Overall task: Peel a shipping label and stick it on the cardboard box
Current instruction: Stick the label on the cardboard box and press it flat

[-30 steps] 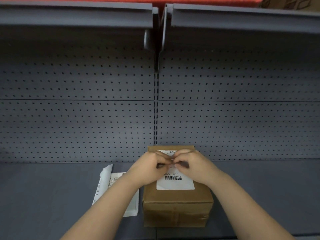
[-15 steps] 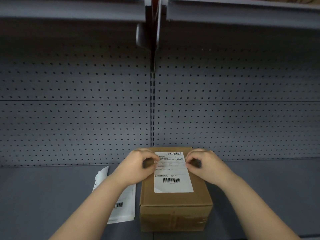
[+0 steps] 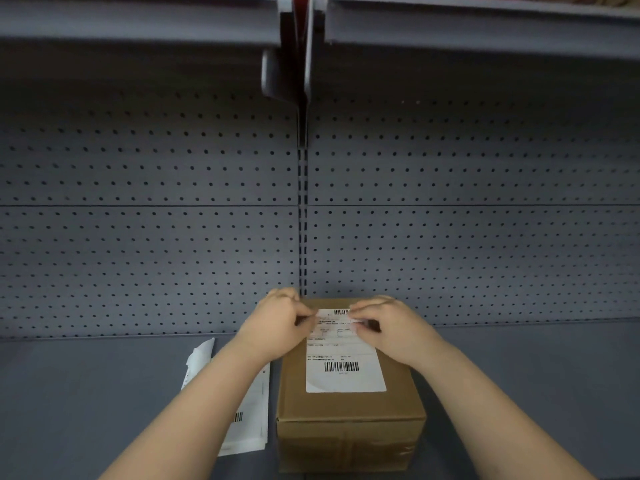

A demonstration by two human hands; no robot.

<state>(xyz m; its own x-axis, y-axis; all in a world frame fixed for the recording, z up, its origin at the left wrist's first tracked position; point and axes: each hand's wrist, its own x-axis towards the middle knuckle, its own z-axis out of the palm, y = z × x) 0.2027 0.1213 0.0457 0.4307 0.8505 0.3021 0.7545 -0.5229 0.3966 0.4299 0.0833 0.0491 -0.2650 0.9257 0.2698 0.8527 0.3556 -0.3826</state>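
Note:
A brown cardboard box [image 3: 349,414] stands on the grey shelf, close in front of me. A white shipping label [image 3: 344,367] with barcodes lies flat on its top face. My left hand [image 3: 277,323] rests on the label's far left edge, fingers curled and pressing down. My right hand [image 3: 384,323] presses the far right part of the label in the same way. The label's far portion is partly hidden under my fingers. Neither hand holds a loose object.
A stack of white label sheets and backing paper [image 3: 249,417] lies on the shelf [image 3: 86,403] left of the box, partly under my left forearm. A perforated grey back panel [image 3: 149,237] rises behind, and an upper shelf [image 3: 138,22] overhangs.
My hands went from together at the label's middle out to its sides, then back inward at its far end. The label lies flatter on the box.

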